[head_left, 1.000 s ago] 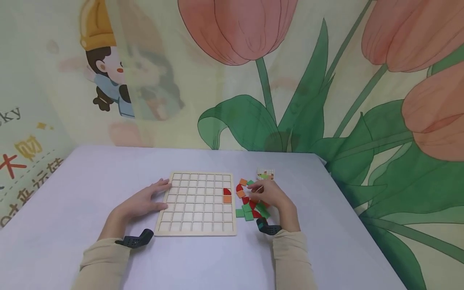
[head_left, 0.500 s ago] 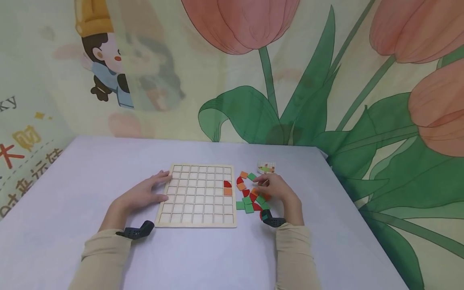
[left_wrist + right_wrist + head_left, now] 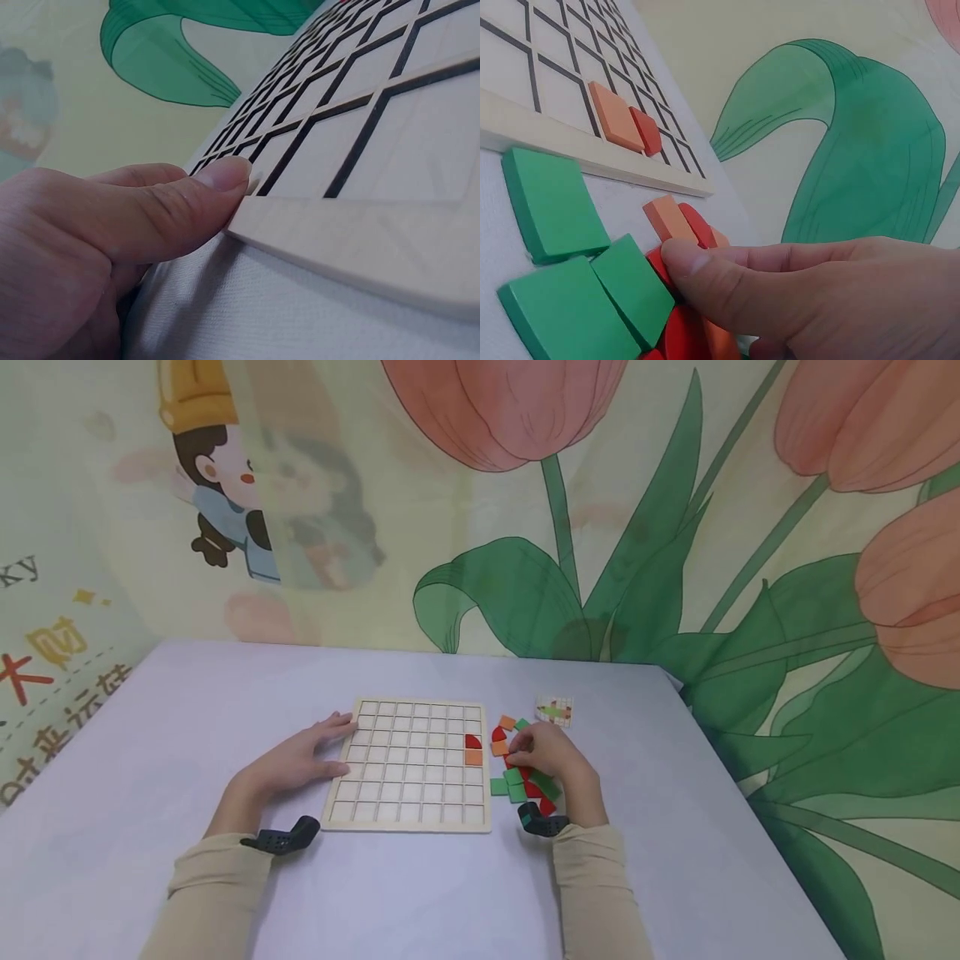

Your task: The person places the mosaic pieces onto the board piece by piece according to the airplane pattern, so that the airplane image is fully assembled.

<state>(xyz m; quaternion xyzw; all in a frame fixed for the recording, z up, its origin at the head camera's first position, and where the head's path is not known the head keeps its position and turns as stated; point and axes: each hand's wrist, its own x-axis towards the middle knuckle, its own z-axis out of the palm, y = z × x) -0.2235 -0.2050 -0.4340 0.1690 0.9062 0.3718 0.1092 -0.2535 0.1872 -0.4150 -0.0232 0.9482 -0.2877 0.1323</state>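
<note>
A pale wooden grid board (image 3: 405, 828) lies on the table, with a red quarter-circle tile (image 3: 472, 742) and an orange square tile (image 3: 474, 757) in its right column. My left hand (image 3: 296, 764) rests at the board's left edge, fingers spread and fairly straight; the thumb (image 3: 225, 174) touches the rim in the left wrist view. Right of the board, my right hand (image 3: 551, 750) is over a loose tile pile. Its thumb touches a red tile (image 3: 657, 264) beside a green square tile (image 3: 634, 285). The index fingertip is hidden behind the thumb, so a pinch cannot be confirmed.
Several loose tiles lie right of the board, among them an orange tile (image 3: 507, 722) and a green tile (image 3: 498, 787). A small picture card (image 3: 555, 711) lies behind them. The patterned wall (image 3: 337, 618) rises at the table's far edge.
My right hand first drew back a little to the right, then moved left and down onto the pile, thumb and fingers closer together. The left hand stays at the board. The camera view tilted slightly.
</note>
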